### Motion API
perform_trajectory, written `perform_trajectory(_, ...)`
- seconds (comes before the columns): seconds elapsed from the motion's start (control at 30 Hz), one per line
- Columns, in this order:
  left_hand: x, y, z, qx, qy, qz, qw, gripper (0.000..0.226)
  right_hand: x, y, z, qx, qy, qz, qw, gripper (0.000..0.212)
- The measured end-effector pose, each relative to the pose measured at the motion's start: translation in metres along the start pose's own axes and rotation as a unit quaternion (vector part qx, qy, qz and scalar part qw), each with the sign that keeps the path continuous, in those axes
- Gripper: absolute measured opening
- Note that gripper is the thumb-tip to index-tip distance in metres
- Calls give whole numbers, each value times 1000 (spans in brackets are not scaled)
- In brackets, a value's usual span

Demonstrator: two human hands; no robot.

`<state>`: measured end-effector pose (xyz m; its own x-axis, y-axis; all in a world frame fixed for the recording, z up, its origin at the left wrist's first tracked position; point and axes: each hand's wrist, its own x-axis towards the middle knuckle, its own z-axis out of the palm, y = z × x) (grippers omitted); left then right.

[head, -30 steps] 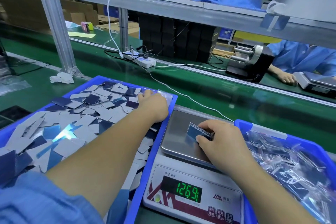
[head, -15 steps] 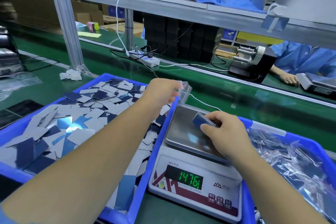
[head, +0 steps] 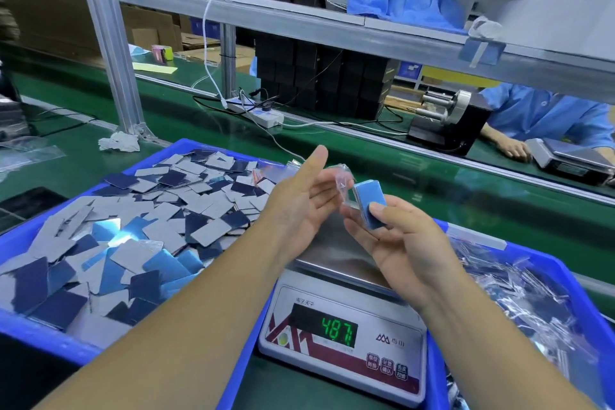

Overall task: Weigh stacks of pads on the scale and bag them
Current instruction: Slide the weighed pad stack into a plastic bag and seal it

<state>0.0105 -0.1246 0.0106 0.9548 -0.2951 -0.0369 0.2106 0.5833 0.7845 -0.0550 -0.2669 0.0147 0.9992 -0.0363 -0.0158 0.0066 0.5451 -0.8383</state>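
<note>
1. Far left of the grey digital scale with steel platform [head: 346, 326]: blue plastic tray [head: 40, 339] heaped with loose grey and dark-blue rectangular pads [head: 159, 226]. Heap lies close to the rim on the scale side. Risk: a forearm crossing the rim could drag pads off.

2. Above the scale's left edge: left hand [head: 299, 200], palm up, thumb raised, fingers nearly straight, a small clear plastic bag [head: 342, 178] at its fingertips. Whether the fingertips pinch it or it only rests there, cannot tell. Bag mouth not visibly open. Risk: thin film may stay stuck shut, and the stack would then butt against it and fan apart.

3. Above the platform: right hand [head: 399, 240] pinches a small stack of light-blue pads [head: 369, 206] between thumb and fingers, its far end just touching the bag. Risk: smooth faces, pinched near one end only; pads could slide out of square or drop onto the platform, so the bagged count would no longer match the weighing.

4. Scale display shows green digits with nothing resting on the platform. Judgement: reading unsettled; trusting it would be an error.

5. Right of the scale: second blue plastic tray [head: 565, 273] holding filled clear bags [head: 519, 293]. Risk: an unsealed bag tossed in could spill.
</note>
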Motion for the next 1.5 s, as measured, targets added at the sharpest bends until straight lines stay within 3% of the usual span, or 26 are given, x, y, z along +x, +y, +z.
perform_trajectory(0.13,-8,-5,6,10,-63,32,997,40,1,2,1,-34,25,-11,999,28)
perform_trajectory(0.3,-14,-3,6,80,-111,37,990,29,-1,-2,0,-138,56,-95,984,17)
perform_trajectory(0.5,-16,-2,3,187,-101,11,977,6,-7,-17,-6,-356,101,-228,901,16)
perform_trajectory(0.77,-18,-1,-1,288,-136,19,948,14,-10,-20,-9,-395,80,-266,876,15)
perform_trajectory(0.9,-19,-2,-1,386,-129,57,912,11,-11,-20,-9,-407,40,-275,870,21)
perform_trajectory(1.1,-21,0,-2,365,-163,53,915,16,-11,-23,-10,-420,28,-278,864,24)
perform_trajectory(1.2,-22,0,0,375,-164,56,911,14,-11,-23,-10,-403,12,-257,878,24)
perform_trajectory(1.37,-20,-3,0,433,-109,82,891,32,-7,-23,-13,-351,38,-216,910,21)
perform_trajectory(1.5,-15,-3,-1,383,-3,90,919,40,-5,-26,-17,-340,82,-192,917,19)
